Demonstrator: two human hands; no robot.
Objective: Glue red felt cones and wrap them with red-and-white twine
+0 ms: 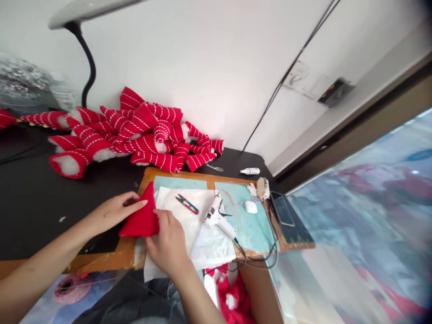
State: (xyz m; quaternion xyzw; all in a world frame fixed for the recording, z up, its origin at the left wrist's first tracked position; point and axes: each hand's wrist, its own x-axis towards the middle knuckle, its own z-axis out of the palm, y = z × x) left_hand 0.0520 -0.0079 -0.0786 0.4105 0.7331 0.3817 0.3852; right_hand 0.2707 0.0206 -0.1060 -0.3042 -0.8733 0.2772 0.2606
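Observation:
A plain red triangular felt piece (pixel 141 221) is held up at the near left corner of the work board, point away from me. My left hand (pixel 114 212) grips its left edge, one finger lying across the front. My right hand (pixel 170 240) is closed on its right edge, with the fingertips partly hidden. Beside the right hand, thread snips (pixel 187 204) with a red and blue handle lie on white plastic sheeting (pixel 202 243). Farther right, a white hot glue gun (pixel 218 216) rests on its side.
Several red cones with white stitching and stuffing (pixel 141 126) are heaped along the wall. On the right are a white case (pixel 250 207), a phone (pixel 282 209), a small bottle (pixel 250 171) and cables. Below the board's edge sit a twine spool (pixel 72 289) and more red pieces (pixel 232 292).

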